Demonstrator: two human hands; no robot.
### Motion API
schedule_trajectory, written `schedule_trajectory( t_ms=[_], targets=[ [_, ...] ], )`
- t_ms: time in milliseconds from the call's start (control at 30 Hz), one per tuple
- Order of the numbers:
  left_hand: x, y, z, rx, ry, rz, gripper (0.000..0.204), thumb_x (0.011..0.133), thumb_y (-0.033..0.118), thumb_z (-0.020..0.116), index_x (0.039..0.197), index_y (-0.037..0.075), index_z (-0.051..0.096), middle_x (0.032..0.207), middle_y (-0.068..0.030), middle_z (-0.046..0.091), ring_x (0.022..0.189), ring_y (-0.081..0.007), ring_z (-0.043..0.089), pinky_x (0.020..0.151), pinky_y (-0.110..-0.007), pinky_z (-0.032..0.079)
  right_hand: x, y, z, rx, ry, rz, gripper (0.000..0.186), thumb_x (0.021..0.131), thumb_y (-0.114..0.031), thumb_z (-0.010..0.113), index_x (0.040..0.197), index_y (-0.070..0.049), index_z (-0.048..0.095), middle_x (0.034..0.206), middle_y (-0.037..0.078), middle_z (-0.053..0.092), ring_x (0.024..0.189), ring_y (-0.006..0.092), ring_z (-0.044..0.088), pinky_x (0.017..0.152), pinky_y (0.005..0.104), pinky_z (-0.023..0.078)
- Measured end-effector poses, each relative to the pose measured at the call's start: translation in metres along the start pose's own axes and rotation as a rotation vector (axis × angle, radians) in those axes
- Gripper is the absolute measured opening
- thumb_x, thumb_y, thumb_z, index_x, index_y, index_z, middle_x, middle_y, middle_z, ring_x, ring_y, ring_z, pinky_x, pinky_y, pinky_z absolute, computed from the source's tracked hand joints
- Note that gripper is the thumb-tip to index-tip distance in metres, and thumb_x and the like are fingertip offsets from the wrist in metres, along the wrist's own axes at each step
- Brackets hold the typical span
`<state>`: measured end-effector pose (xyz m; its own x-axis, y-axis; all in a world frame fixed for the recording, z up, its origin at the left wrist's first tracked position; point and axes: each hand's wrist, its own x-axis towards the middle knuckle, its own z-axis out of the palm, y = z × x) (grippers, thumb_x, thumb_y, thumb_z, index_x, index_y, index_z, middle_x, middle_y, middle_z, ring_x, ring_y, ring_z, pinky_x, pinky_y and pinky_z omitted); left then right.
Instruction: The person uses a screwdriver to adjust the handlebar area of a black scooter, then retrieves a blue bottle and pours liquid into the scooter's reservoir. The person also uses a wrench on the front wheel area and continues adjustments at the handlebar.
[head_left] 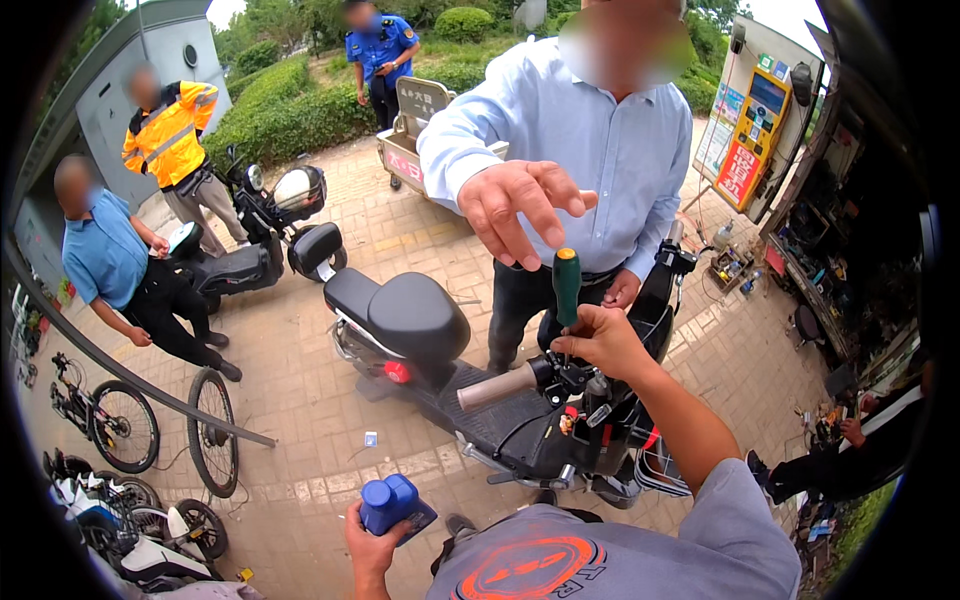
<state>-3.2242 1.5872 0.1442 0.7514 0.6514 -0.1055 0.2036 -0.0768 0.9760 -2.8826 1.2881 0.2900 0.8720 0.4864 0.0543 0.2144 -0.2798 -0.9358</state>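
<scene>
My right hand (606, 342) is closed around the shaft of a screwdriver (567, 284). Its green handle with a yellow end points up, and its tip meets the handlebar controls of a black electric scooter (510, 425). Just above the handle, a hand (515, 205) of a person in a light blue shirt hangs with bent fingers, seemingly not gripping it. Low in the picture my left hand (372, 548) grips a blue plastic bottle (392, 503), held away from the scooter. A beige handlebar grip (497, 386) juts to the left of the controls.
Bicycle wheels (213, 432) and parked scooters (150, 535) line the left side. Another black scooter (235, 260) and a small cart (400, 150) stand behind. Several people are around. A yellow machine (752, 130) and tool-cluttered shelves (820, 270) stand at the right.
</scene>
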Motion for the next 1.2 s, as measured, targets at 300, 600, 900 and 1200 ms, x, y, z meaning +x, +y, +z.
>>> schedule_trajectory(
  t_ms=[300, 600, 900, 1200],
  targets=[
    [0.008, -0.003, -0.002, -0.003, 0.005, 0.046, 0.071, 0.055, 0.015, 0.095, 0.113, 0.002, 0.055, 0.105, -0.0084, 0.063, 0.096, -0.0180, 0.060, 0.086, -0.034, 0.049, -0.004, -0.012, -0.004, 0.072, -0.060, 0.078, 0.011, 0.090, -0.003, 0.067, 0.098, 0.003, 0.064, 0.088, 0.007, 0.069, 0.078, 0.0111, 0.065, 0.072, 0.0260, 0.052],
    [0.006, 0.002, -0.008, 0.016, 0.024, 0.041, 0.071, 0.056, 0.016, 0.095, 0.113, 0.003, 0.056, 0.104, -0.0079, 0.063, 0.097, -0.0184, 0.060, 0.088, -0.035, 0.049, -0.001, -0.012, -0.007, 0.193, -0.142, 0.052, 0.009, 0.089, -0.003, 0.067, 0.094, 0.004, 0.065, 0.081, 0.005, 0.069, 0.075, 0.0104, 0.065, 0.070, 0.0260, 0.053],
    [0.006, 0.004, -0.001, 0.004, 0.022, 0.005, 0.075, 0.056, 0.013, 0.093, 0.118, 0.004, 0.053, 0.110, -0.0079, 0.061, 0.101, -0.0190, 0.058, 0.091, -0.035, 0.047, -0.001, 0.010, -0.003, 0.076, 0.036, -0.019, 0.015, 0.084, -0.005, 0.075, 0.087, 0.003, 0.062, 0.078, 0.004, 0.067, 0.071, 0.0050, 0.059, 0.063, 0.0247, 0.048],
    [0.000, 0.003, 0.004, 0.006, 0.020, 0.017, 0.073, 0.059, 0.006, 0.089, 0.121, 0.005, 0.051, 0.111, -0.0060, 0.058, 0.102, -0.0193, 0.057, 0.093, -0.035, 0.046, -0.002, 0.008, -0.001, 0.150, -0.018, -0.062, 0.010, 0.086, -0.002, 0.068, 0.091, 0.006, 0.065, 0.075, 0.007, 0.068, 0.067, 0.0090, 0.062, 0.063, 0.0261, 0.050]
  ],
)
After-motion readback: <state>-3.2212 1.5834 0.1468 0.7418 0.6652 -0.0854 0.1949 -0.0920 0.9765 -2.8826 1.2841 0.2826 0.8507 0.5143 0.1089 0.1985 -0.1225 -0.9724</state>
